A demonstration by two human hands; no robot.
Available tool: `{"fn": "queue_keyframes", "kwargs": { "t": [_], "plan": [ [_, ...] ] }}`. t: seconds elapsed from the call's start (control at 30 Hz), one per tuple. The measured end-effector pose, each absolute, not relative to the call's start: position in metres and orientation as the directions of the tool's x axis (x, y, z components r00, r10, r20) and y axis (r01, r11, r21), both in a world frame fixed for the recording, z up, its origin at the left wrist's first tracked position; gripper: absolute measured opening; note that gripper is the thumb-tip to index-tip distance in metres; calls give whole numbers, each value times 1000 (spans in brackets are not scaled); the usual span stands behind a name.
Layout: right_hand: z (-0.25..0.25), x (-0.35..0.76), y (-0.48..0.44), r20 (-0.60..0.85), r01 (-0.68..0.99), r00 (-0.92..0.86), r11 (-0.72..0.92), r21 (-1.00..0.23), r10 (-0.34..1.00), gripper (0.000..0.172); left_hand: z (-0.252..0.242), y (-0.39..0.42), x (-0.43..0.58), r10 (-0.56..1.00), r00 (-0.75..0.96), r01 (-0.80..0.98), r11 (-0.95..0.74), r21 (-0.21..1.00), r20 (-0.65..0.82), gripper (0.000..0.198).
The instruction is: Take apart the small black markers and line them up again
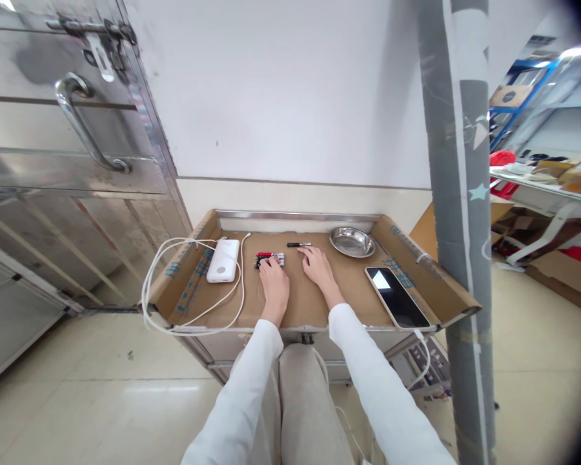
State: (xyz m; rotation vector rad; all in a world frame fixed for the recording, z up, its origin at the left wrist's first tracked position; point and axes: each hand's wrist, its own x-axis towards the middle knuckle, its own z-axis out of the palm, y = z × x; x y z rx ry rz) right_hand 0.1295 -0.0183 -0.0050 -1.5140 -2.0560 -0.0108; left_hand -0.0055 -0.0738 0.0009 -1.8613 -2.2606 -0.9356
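On the brown cardboard-lined tabletop lies a small group of short sticks, with a red stick (pixel 266 255) at the back and black ones with silvery ends in front. My left hand (pixel 275 284) is over the near side of this group, its bent fingers closed on a black stick (pixel 258 263). A single black stick with a silvery end (pixel 295 245) lies farther back. The fingertips of my right hand (pixel 318 266) are stretched forward and reach its near side, fingers slightly apart. The sticks' exact kind is too small to make out, and my left fingers partly hide the group.
A white power bank (pixel 223 261) with a looped white cable (pixel 148 290) is at the left. To the right are a round metal dish (pixel 352 242) and a phone (pixel 397 297) with a cable. Cardboard side walls (pixel 416 265) edge the table; a grey wrapped pole (pixel 459 194) stands beside it.
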Motion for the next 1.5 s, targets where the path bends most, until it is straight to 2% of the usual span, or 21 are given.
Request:
{"fn": "queue_keyframes", "kwargs": {
  "t": [0.17, 0.27, 0.4, 0.57, 0.8, 0.9, 1.1, 1.33, 1.5],
  "plan": [
    [-7, 130, -21, 442, 859, -190, 366, -357, 877, 42, 3, -74, -4, 856, -277, 902, 74, 426, 437, 26],
    [-8, 131, -26, 459, 828, -204, 403, -391, 865, 45, 4, -76, -3, 856, -222, 913, 15, 407, 467, 29],
    [-7, 133, -29, 501, 792, -201, 440, -423, 842, 49, 4, -79, 1, 868, -42, 944, -129, 304, 496, 26],
    [-9, 138, -27, 497, 860, -98, 325, -394, 862, 48, 2, -70, 13, 867, 134, 962, -231, 148, 479, 23],
    [-10, 141, -28, 481, 897, -58, 257, -359, 875, 36, 0, -39, 23, 853, 207, 955, -282, 91, 478, 25],
    [-12, 144, -30, 501, 905, -1, 214, -368, 865, 31, -1, -31, 22, 862, 227, 944, -308, 115, 453, 22],
    [-19, 151, -35, 539, 889, 113, 157, -429, 835, 30, -4, -24, 19, 880, 252, 888, -376, 266, 402, 19],
    [-22, 146, -42, 565, 859, 100, 215, -464, 819, 31, -8, -22, 15, 823, 367, 761, -534, 369, 433, 23],
    [-22, 145, -40, 538, 835, 121, 207, -510, 834, 27, -9, -21, 14, 811, 403, 718, -568, 403, 424, 22]
  ]
}}
